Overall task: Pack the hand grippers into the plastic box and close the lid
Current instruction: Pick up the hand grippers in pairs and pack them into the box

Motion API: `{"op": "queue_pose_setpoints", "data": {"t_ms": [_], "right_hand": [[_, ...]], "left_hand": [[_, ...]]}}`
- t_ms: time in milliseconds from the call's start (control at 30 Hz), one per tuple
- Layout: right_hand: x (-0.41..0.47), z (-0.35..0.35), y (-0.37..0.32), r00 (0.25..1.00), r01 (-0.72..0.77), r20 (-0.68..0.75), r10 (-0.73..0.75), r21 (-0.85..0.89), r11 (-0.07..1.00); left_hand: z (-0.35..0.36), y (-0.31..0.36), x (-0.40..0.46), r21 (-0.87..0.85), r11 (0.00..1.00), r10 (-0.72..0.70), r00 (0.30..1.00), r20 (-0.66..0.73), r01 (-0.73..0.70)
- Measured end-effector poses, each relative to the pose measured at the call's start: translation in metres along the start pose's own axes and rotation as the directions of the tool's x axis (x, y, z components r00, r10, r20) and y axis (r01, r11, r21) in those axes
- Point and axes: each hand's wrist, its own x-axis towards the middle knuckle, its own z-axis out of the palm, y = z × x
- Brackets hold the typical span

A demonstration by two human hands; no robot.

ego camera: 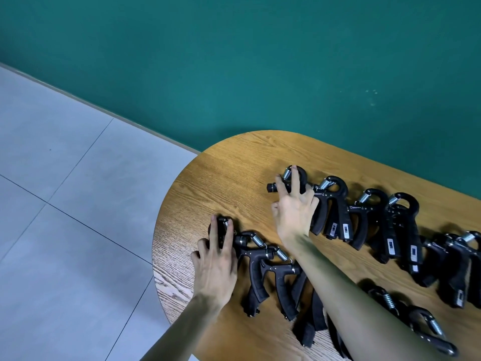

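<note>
Several black hand grippers with steel springs lie in two rows on the wooden table [229,175]. My left hand [216,267] lies over the leftmost gripper of the near row [221,231], fingers draped over its head and thumb at its left side. My right hand [295,212] covers the leftmost gripper of the far row [299,175], fingers spread across its spring and loop. More grippers [331,204] [256,269] sit beside each hand, touching one another. No plastic box is in view.
The table's rounded end is at the left, with grey tiled floor [65,204] beyond its edge. A green wall [260,74] runs behind the table. Bare wood shows between the two rows and left of the far row.
</note>
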Motion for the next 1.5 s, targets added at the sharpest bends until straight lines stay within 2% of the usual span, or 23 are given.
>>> {"op": "queue_pose_setpoints", "data": {"t_ms": [200, 400, 533, 667, 800, 933, 1333, 1500], "right_hand": [[-0.015, -0.020, 0.007, 0.994, 0.065, -0.084, -0.063, 0.031, 0.997], [-0.056, -0.055, 0.015, 0.980, 0.121, -0.167, -0.105, 0.086, 0.989], [-0.103, -0.082, 0.030, 0.979, 0.063, -0.202, -0.037, 0.123, 0.990], [-0.154, -0.111, 0.051, 0.980, -0.021, -0.194, 0.052, 0.161, 0.987], [-0.195, -0.146, 0.077, 0.971, -0.088, -0.202, 0.125, 0.184, 0.979], [-0.227, -0.185, 0.107, 0.960, -0.114, -0.235, 0.152, 0.171, 0.979], [-0.318, -0.251, 0.243, 0.886, -0.229, -0.349, 0.305, 0.242, 0.943], [-0.353, -0.268, 0.320, 0.879, -0.251, -0.349, 0.326, 0.244, 0.937]], "left_hand": [[-0.007, -0.002, -0.004, 0.040, 0.999, 0.015, 0.993, -0.113, -0.010], [-0.044, 0.010, -0.012, 0.026, 1.000, 0.020, 0.990, -0.139, -0.016], [-0.068, 0.032, -0.033, -0.063, 0.998, -0.006, 0.992, -0.126, -0.002], [-0.084, 0.058, -0.066, -0.023, 0.998, 0.049, 0.991, -0.122, -0.052], [-0.102, 0.101, -0.095, 0.075, 0.995, 0.071, 0.995, -0.068, -0.066], [-0.114, 0.148, -0.126, 0.122, 0.979, 0.172, 0.982, -0.072, -0.163], [-0.092, 0.302, -0.213, 0.061, 0.883, 0.468, 0.866, -0.178, -0.465], [-0.064, 0.372, -0.252, 0.071, 0.860, 0.509, 0.842, -0.177, -0.505]]}}
